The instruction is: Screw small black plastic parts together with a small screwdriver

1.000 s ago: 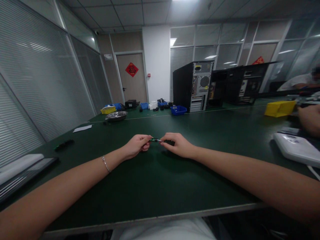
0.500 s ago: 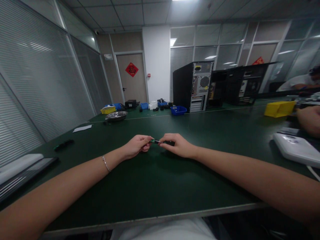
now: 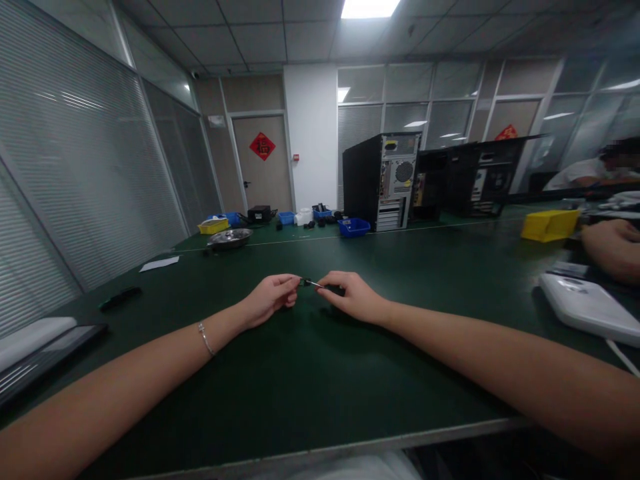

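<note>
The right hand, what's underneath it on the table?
Under the right hand the green table shows only shadow. Its fingers pinch a small dark part with the left hand; a black piece pokes out, and the rest is covered by the palm.

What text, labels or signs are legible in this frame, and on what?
"福": gold character on the red diamond sign on the door.
Second red diamond sign on the glass partition at right: too blurred to read.
Yellow stickers on the back of the computer tower: too small to read.
White device at right: markings not legible.
Small part held between the left hand and right hand: no readable text.
</note>
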The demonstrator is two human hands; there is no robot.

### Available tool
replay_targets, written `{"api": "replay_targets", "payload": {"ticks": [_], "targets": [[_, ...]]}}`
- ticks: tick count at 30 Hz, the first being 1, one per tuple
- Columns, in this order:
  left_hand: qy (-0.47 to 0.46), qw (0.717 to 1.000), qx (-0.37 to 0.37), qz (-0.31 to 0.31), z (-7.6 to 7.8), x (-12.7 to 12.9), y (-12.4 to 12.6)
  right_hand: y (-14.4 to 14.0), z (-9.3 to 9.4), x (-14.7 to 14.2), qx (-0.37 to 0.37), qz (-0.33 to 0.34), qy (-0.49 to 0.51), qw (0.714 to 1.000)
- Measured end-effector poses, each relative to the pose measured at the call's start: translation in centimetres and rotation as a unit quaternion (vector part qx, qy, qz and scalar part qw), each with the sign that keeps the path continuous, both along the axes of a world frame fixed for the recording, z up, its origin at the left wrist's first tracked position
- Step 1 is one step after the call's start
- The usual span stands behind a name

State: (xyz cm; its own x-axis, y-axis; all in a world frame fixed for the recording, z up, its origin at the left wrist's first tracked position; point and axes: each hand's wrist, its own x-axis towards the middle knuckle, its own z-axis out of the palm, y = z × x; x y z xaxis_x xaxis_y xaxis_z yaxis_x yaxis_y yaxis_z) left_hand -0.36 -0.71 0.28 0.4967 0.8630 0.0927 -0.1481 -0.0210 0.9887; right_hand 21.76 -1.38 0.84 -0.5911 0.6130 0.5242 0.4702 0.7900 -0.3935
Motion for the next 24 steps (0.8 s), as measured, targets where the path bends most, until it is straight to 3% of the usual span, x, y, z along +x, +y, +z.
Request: {"api": "replay_targets", "payload": {"ticks": [4,15,19,24], "targets": [[0.021,1.0,-0.001,0.0,0.24,-0.04,-0.04,-0.02,0.15,0.01,-0.007,-0.003,0.001,1.0],[-0.06,0.993,-0.02,0.098,0.21,-0.17,0.41,-0.34,0.37,-0.1,-0.011,0.013,-0.002,1.0],[-0.03,0.993,0.021,0.109,0.03,-0.15,0.47,-0.43,0.39,-0.23,0.001,0.021,-0.004,1.0],[0.076,0.99,0.091,0.075,0.11,-0.06,0.13,-0.26,0.23,-0.25,0.009,0.015,-0.003,1.0]]}}
